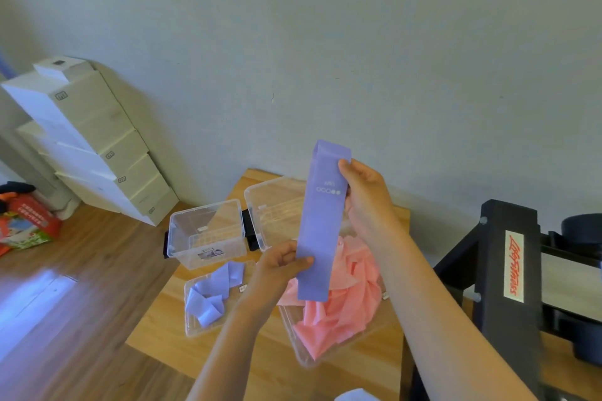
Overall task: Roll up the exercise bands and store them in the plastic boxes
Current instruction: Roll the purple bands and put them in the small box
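Upright purple band [321, 225], hands [280, 265] [365, 195] at edges

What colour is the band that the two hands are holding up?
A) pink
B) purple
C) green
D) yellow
B: the purple band is pinched at the bottom by the left hand and near the top by the right hand, while the pink bands lie in a heap below.

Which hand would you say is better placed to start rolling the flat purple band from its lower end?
Probably the left hand: its fingers pinch the flat purple band just above that free end; the right hand holds the top.
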`<state>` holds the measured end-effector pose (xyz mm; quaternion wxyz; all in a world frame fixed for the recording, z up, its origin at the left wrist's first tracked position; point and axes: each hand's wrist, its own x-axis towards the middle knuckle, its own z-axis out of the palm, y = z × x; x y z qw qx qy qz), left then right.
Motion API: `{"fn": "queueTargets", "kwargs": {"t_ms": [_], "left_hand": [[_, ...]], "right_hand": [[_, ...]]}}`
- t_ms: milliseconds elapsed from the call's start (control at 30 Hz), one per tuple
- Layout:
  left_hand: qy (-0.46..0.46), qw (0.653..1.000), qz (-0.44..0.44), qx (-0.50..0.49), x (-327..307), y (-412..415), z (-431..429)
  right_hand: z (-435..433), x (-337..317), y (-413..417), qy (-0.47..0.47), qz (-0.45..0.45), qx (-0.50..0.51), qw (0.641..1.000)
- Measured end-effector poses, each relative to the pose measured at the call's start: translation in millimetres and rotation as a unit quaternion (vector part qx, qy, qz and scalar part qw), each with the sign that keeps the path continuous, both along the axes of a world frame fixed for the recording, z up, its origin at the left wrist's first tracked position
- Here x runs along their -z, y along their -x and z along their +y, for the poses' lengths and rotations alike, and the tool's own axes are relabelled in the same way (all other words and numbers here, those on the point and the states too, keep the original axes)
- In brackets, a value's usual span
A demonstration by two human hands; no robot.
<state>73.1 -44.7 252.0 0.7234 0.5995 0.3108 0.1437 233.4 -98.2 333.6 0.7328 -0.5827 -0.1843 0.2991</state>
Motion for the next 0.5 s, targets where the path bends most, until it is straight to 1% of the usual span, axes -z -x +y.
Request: {"fn": "queueTargets", "kwargs": {"t_ms": [100,267,500], "left_hand": [[-0.002,1.0,0.013,-0.015,0,1,6],[0.007,0.999,0.0,-0.04,-9,9,16],[0.059,0.993,-0.057,-0.083,-18,15,24]], "right_hand": [[-2,0,-10,-0.02,0.026,0.04,0.999],[-13,0,-29,-0.079,0.093,0.104,0.987],[-24,10,-38,-0.078,0.121,0.143,0.979]]}}
